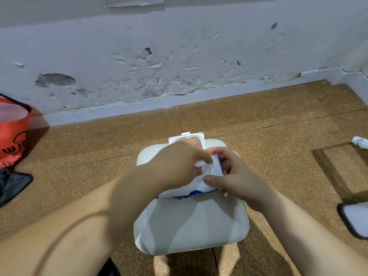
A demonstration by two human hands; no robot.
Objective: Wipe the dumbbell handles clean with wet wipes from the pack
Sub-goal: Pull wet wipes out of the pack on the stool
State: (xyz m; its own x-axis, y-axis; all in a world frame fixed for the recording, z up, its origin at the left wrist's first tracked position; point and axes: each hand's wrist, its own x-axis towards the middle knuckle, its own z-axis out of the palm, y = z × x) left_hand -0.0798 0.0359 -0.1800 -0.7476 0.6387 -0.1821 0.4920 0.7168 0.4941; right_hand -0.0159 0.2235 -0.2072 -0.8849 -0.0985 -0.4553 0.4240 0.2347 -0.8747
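A white wet wipe pack [196, 189] with blue print lies on a pale stool seat [191, 230]. Its white plastic flip lid [192, 137] stands open at the far end. My left hand [179, 164] lies over the pack's opening, fingertips pinching at white material there. My right hand [233, 176] grips the pack's right side, thumb on top. No dumbbell is in view. The opening itself is hidden under my fingers.
A red bag [13, 134] and a dark bag [12, 184] sit at the left by the peeling wall. A crumpled white wipe [360, 142] lies on the brown floor far right. A phone-like dark-edged object [355, 220] rests at the right edge.
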